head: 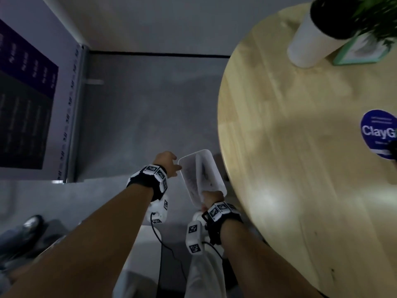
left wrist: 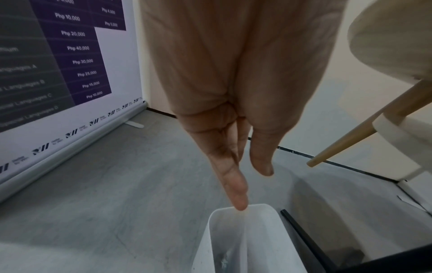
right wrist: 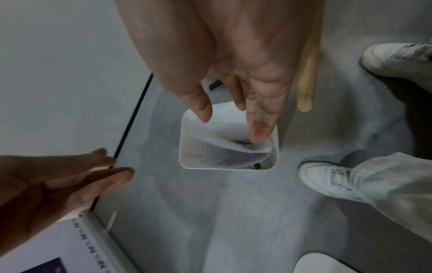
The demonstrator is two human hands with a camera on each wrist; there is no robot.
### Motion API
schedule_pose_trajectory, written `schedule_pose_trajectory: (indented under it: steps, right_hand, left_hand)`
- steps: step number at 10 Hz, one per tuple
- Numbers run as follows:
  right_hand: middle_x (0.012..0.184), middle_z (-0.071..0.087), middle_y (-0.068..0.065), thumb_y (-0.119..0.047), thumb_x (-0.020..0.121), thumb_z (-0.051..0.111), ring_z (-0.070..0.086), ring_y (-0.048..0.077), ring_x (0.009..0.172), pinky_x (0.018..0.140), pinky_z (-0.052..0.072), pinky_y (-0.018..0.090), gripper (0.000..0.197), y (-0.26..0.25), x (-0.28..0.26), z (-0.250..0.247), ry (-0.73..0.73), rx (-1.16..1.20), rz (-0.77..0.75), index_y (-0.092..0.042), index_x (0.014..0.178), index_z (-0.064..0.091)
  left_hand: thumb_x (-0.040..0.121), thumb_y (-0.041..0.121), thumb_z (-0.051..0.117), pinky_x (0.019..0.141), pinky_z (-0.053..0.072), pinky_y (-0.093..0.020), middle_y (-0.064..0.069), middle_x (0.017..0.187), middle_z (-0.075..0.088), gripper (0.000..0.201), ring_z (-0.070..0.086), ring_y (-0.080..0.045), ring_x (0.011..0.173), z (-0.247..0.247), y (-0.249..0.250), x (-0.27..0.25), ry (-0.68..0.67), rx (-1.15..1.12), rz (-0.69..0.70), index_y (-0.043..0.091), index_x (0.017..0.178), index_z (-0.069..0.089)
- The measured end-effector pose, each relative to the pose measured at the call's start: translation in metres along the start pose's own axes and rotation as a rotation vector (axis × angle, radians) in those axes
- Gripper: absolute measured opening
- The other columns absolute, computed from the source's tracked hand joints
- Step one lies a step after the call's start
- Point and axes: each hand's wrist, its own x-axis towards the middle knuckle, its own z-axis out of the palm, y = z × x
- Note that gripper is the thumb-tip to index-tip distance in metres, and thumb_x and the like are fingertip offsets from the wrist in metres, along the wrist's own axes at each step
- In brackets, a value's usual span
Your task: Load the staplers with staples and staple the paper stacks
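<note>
Both your hands hang over a white bin (head: 202,175) that stands on the grey floor (head: 137,117), just beside the edge of the round wooden surface (head: 300,147). Your right hand (head: 211,197) reaches into the bin's near end; from the right wrist view its fingers (right wrist: 259,127) are straight and close together, their tips down among the printed paper sheets (right wrist: 233,157) that curl inside the bin, while the thumb stands apart at the rim. You are touching the paper rather than gripping it, as far as the view shows. Your left hand (head: 168,162) hovers at the bin's far left rim, fingers (left wrist: 233,188) extended and relaxed, one fingertip at or just above the rim, holding nothing. The paper lies loose in the bin, bent against the walls; something small and dark sits under it, too blurred to name. On the surface stand a white plant pot (head: 309,44), a green frame (head: 361,52) behind it, and a blue round sticker (head: 378,132) at the right edge. A printed banner (head: 28,100) stands along the wall to your left, and your white shoes (right wrist: 327,177) are planted near the bin.
</note>
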Motion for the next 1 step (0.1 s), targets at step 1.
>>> schedule_pose_trajectory:
  steps: [1]
  right_hand:
    - [0.095,0.054,0.010,-0.024,0.087,0.052,0.053,0.023,0.087,0.094,0.053,0.042,0.013,-0.0114,-0.0155,0.0030,-0.042,0.013,-0.074,-0.014,0.093,0.047]
  left_hand:
    - [0.085,0.012,0.070,0.081,0.058,-0.035,-0.021,0.118,0.062,0.043,0.070,-0.033,0.093,-0.0166,0.0119,-0.0142,0.004,-0.081,-0.003,0.002,0.125,0.056]
